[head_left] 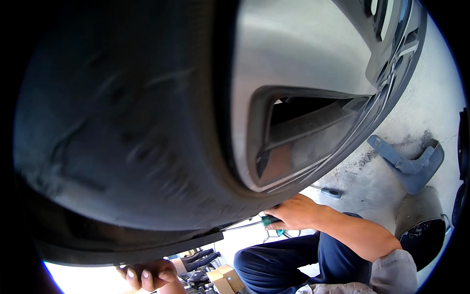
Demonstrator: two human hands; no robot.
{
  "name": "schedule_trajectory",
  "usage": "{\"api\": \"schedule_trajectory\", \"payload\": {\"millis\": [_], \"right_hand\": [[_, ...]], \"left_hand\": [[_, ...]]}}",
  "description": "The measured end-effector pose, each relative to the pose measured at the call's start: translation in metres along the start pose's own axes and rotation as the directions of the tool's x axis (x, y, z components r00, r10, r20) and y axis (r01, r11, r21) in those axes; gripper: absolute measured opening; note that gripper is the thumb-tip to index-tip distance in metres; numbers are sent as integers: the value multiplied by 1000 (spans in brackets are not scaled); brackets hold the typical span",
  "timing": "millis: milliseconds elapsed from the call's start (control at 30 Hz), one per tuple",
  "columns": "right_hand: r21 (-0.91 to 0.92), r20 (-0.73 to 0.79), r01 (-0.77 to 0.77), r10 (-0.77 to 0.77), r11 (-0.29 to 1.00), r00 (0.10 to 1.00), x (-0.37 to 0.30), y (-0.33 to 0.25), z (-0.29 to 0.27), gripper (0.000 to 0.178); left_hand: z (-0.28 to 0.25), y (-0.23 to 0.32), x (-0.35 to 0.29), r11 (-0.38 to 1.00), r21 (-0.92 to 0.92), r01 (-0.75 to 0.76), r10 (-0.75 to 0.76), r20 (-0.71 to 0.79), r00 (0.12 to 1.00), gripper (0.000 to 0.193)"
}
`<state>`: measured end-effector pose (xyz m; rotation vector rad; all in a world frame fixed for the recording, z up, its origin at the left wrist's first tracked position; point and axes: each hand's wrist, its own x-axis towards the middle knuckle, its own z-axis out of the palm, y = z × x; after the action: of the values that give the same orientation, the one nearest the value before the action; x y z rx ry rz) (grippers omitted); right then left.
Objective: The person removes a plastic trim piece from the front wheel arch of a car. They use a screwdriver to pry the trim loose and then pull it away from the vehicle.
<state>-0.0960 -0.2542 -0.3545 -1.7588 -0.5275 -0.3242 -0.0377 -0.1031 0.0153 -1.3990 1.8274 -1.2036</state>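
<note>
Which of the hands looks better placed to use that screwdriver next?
Probably the right hand: it grips the green-handled screwdriver, which points toward the dark lower trim; the left hand is farther off.

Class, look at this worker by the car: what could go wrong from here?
1. The green-handled tool with a thin metal shaft, held in the bare right hand, points roughly toward the bare left hand; a slip might jab it.
2. The tool sits below the smooth silver-grey car bumper, so a stray stroke could scratch it.
3. The left fingers lie near the long black panel's lower edge, which might scrape them.
</note>
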Motion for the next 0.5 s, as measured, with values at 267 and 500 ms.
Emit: {"api": "schedule_trajectory", "payload": {"millis": [267, 500], "right_hand": [[39, 292, -362, 336, 932, 896, -15, -63, 1, 58], [162, 194, -472, 441, 866, 876, -9, -69, 31, 47]], "left_hand": [[-15, 69, -28, 823, -281, 494, -538, -102, 837, 31], [-25, 222, -31, -818, -376, 436, -533, 781, -325, 39]]}}
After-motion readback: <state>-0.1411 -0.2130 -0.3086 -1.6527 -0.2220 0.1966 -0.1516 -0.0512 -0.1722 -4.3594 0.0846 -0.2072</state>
